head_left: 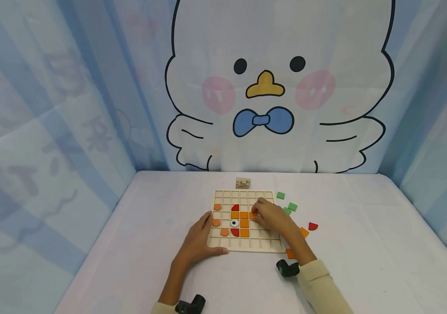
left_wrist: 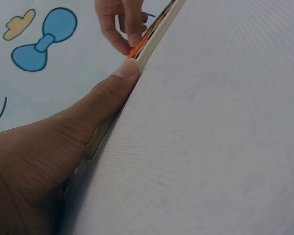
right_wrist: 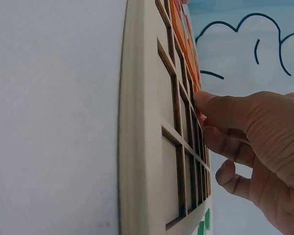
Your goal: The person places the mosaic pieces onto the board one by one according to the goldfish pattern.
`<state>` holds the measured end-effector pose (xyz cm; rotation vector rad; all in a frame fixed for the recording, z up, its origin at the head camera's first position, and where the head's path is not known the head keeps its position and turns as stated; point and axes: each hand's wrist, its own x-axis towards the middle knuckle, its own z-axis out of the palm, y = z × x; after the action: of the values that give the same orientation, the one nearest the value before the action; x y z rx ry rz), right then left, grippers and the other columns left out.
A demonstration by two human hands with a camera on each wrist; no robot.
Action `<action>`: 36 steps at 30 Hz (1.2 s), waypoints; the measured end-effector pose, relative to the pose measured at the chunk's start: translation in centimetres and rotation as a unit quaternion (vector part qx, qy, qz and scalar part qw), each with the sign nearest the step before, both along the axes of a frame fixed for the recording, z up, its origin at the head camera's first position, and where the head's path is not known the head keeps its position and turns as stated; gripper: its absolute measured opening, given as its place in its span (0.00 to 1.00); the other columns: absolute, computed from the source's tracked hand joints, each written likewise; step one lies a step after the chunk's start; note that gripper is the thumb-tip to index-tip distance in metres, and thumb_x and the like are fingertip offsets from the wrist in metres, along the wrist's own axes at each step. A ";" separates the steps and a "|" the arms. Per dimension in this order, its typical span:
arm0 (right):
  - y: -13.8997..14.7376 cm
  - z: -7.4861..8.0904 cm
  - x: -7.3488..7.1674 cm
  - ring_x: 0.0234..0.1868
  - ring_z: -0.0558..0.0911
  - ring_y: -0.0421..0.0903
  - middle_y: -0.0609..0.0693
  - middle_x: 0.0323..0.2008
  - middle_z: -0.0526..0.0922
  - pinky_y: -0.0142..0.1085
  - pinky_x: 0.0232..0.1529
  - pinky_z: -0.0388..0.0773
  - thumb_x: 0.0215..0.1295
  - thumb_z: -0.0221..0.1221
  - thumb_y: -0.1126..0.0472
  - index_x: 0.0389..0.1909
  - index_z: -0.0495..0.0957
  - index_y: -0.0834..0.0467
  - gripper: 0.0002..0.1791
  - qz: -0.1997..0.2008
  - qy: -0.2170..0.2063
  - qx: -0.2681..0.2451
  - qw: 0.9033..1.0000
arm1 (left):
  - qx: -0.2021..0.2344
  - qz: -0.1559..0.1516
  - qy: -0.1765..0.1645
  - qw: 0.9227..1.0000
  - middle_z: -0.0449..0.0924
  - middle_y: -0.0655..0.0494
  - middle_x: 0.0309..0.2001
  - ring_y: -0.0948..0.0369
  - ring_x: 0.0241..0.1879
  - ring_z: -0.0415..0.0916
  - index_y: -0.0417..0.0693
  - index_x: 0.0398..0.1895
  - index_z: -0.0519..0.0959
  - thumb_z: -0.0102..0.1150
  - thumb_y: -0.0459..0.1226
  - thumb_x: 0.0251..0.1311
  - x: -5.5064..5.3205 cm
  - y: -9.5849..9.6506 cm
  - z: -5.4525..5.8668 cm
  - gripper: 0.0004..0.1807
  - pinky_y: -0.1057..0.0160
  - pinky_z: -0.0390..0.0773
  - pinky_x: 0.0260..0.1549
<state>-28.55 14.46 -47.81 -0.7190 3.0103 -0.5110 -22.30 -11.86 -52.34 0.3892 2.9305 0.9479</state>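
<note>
A pale wooden grid board point(head_left: 262, 245) lies on the table. My left hand point(head_left: 196, 242) steadies its near left corner, fingers fairly straight along the left side and thumb along the near edge. Over the board's right half, my right hand point(head_left: 273, 216) pinches an orange square tile point(head_left: 252, 215) at a cell, at the right end of a row of orange tiles point(head_left: 244, 215). Red quarter-round tiles point(head_left: 235, 207), a white tile with a black dot point(head_left: 234, 223) and orange round tiles point(head_left: 225, 232) sit in other cells. In the right wrist view, thumb and fingertips meet at the grid surface.
Green tiles point(head_left: 292, 206) lie loose beyond the board's right side. Nearer me are a red tile point(head_left: 313, 226) and orange tiles point(head_left: 290, 254), partly behind the right arm. A small patterned piece point(head_left: 243, 183) lies at the board's far edge. A printed curtain point(head_left: 270, 148) hangs behind the table.
</note>
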 end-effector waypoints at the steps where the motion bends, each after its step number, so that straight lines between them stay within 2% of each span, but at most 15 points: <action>1: 0.0 0.0 0.0 0.36 0.75 0.42 0.49 0.43 0.78 0.37 0.45 0.80 0.63 0.66 0.57 0.44 0.82 0.58 0.12 0.000 -0.001 0.000 1.000 | 0.001 0.000 0.001 1.000 0.47 0.51 0.78 0.50 0.74 0.54 0.47 0.78 0.49 0.68 0.71 0.36 0.0 0.0 0.0 0.69 0.47 0.61 0.70; 16: -0.1 0.3 0.1 0.38 0.76 0.43 0.50 0.45 0.77 0.39 0.49 0.81 0.62 0.66 0.57 0.47 0.81 0.60 0.15 -0.007 -0.003 -0.006 1.000 | -0.005 -0.001 0.012 1.000 0.48 0.50 0.78 0.49 0.74 0.54 0.46 0.78 0.50 0.68 0.70 0.36 -0.3 -0.1 0.0 0.69 0.46 0.62 0.70; 22: 0.2 0.1 0.5 0.39 0.77 0.44 0.51 0.46 0.78 0.40 0.50 0.81 0.62 0.66 0.56 0.48 0.81 0.60 0.16 -0.017 -0.006 -0.011 1.000 | -0.004 -0.007 0.007 1.000 0.48 0.49 0.78 0.48 0.73 0.55 0.45 0.77 0.51 0.68 0.70 0.37 0.0 -0.1 0.1 0.68 0.45 0.62 0.69; 28: 1.1 0.2 0.9 0.42 0.79 0.44 0.51 0.47 0.78 0.41 0.51 0.81 0.63 0.65 0.57 0.48 0.81 0.59 0.15 -0.016 0.009 -0.019 1.000 | -0.003 -0.009 0.008 1.000 0.48 0.50 0.78 0.49 0.73 0.55 0.45 0.78 0.50 0.69 0.69 0.38 0.3 -0.1 0.1 0.68 0.45 0.61 0.69; 36: 3.5 1.4 1.7 0.38 0.77 0.43 0.50 0.42 0.80 0.39 0.42 0.81 0.63 0.65 0.58 0.46 0.81 0.61 0.14 -0.021 0.020 -0.032 0.999 | 0.001 -0.007 0.006 1.000 0.47 0.50 0.78 0.49 0.74 0.54 0.45 0.78 0.50 0.70 0.68 0.38 0.2 0.0 0.0 0.68 0.45 0.61 0.70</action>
<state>-26.83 17.95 -46.40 -0.6796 3.0641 -0.6047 -22.11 -11.85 -52.33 0.4152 2.9332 0.9509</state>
